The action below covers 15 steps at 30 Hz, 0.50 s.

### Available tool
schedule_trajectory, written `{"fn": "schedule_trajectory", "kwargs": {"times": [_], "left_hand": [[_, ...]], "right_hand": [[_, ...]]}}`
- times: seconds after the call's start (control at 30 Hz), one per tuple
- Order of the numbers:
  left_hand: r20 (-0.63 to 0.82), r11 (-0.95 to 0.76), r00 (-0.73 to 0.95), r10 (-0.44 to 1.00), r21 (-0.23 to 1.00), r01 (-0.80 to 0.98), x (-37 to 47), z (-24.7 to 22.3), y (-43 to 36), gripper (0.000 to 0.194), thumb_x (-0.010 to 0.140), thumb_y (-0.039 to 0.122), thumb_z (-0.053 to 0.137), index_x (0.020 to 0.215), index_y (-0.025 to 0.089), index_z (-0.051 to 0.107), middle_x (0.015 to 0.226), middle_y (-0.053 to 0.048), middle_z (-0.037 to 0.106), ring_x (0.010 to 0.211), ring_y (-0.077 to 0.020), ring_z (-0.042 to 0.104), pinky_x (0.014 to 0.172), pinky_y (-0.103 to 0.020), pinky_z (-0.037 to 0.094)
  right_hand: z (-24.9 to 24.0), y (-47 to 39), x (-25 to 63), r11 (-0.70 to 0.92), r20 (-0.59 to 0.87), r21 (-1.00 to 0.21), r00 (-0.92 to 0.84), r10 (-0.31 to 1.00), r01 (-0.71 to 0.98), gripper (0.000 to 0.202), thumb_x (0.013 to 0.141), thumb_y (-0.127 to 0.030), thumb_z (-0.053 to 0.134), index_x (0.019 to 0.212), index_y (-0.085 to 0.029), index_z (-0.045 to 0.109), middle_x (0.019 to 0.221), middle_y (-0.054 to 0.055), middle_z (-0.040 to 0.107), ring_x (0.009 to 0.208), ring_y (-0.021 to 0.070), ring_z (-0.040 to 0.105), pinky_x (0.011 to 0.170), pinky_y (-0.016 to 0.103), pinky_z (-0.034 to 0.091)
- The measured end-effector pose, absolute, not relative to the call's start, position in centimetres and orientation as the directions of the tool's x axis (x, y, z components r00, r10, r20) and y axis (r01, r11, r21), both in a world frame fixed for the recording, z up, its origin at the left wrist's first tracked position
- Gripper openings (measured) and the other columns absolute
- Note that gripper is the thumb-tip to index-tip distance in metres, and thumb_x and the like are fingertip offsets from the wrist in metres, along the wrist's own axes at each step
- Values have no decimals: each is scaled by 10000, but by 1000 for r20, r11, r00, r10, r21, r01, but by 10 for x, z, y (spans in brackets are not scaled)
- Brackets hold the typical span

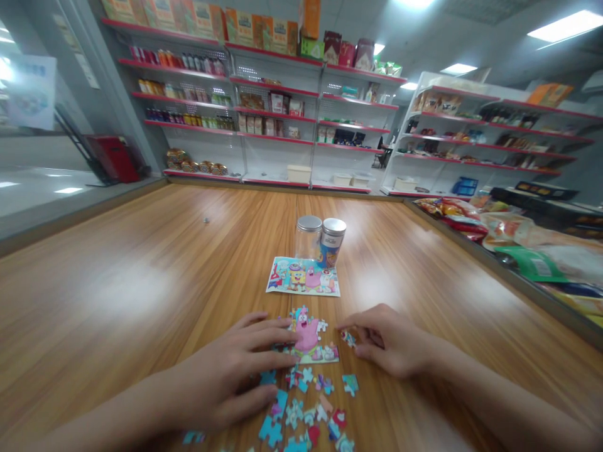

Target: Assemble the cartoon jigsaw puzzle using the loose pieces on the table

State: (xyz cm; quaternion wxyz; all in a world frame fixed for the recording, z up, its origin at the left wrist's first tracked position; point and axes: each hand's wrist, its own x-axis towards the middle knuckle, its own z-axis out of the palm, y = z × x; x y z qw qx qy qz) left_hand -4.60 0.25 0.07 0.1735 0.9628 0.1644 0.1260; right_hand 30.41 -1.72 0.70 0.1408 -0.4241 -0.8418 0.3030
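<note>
The left hand (235, 364) spreads over the puzzle (309, 336); at its three o'clock the right hand (393, 340) pinches a piece (348, 338); at twelve stand a lidded clear jar (308, 242) and lidded can (331, 243), the can's contents hidden

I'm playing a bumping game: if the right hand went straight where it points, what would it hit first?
The right hand already has a little puzzle piece at its fingers. Past that, it would probably bump the joined-up puzzle first, though its height is hard to judge.
</note>
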Motion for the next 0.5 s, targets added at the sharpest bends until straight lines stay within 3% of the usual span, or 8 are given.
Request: {"fn": "schedule_trajectory", "kwargs": {"times": [0.2, 0.5], "left_hand": [[197, -885, 911, 361, 380, 269, -46, 0, 3, 522, 955, 299, 614, 1464, 345, 509, 1541, -43, 505, 1408, -284, 503, 1235, -507, 342], [78, -896, 952, 296, 369, 248, -42, 12, 3, 642, 967, 394, 597, 1560, 356, 354, 1605, -31, 405, 1500, -326, 361, 1249, -571, 265]], "right_hand": [[5, -12, 301, 368, -25, -669, -515, 857, 646, 215, 831, -225, 676, 1018, -148, 750, 636, -20, 563, 549, 109, 502, 545, 229, 394], [-4, -17, 286, 214, -23, -595, -282, 959, 775, 112, 857, -234, 678, 952, -176, 694, 637, -23, 605, 574, 123, 537, 566, 239, 394]]}}
